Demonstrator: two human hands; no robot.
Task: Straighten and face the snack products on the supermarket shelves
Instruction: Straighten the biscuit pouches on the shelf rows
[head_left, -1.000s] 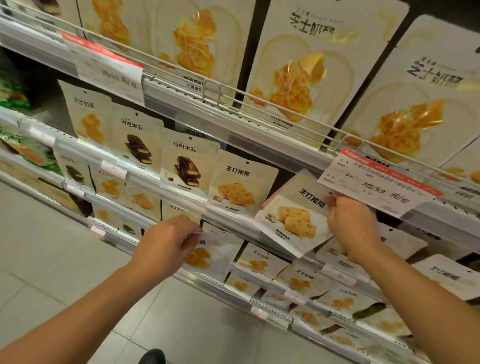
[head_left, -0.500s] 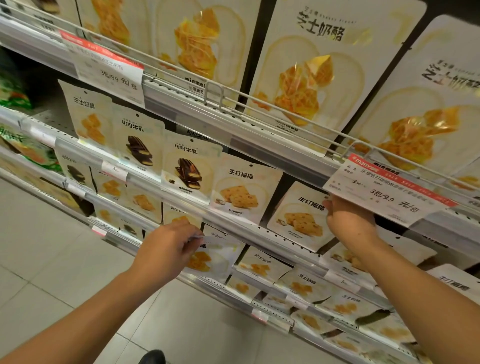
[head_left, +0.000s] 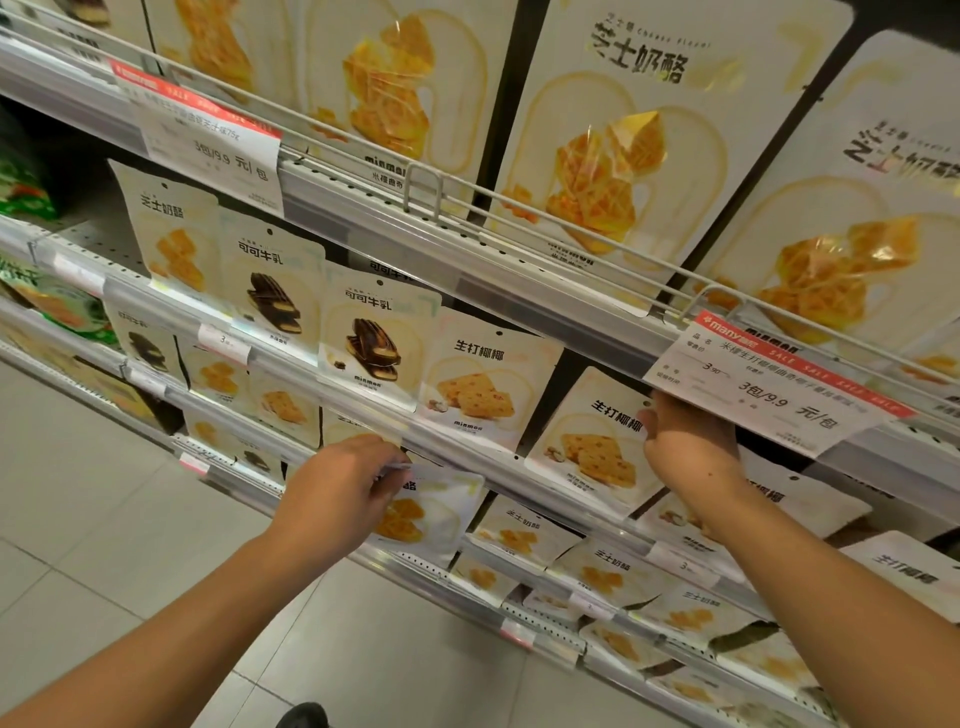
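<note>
White snack pouches stand in rows behind the rails of sloped white shelves. My right hand (head_left: 688, 447) grips the top right corner of a cracker pouch (head_left: 592, 447) on the middle shelf; the pouch stands upright, facing out, beside a matching cracker pouch (head_left: 480, 384). My left hand (head_left: 345, 486) pinches the top of a cheese-biscuit pouch (head_left: 436, 512) one shelf lower, and that pouch leans out over the rail. Two chocolate-biscuit pouches (head_left: 371, 338) stand to the left on the middle shelf.
Large cheese-snack bags (head_left: 623, 145) fill the top shelf behind a wire rail. A red-and-white price tag (head_left: 774, 384) hangs just above my right hand, another price tag (head_left: 208, 140) at upper left. Lower shelves hold several slumped pouches (head_left: 613, 571). Grey floor tiles (head_left: 104, 519) lie below.
The cracker pouch in my right hand went from tilted forward to upright against the shelf. My left hand stayed on the lower pouch. The view moved closer.
</note>
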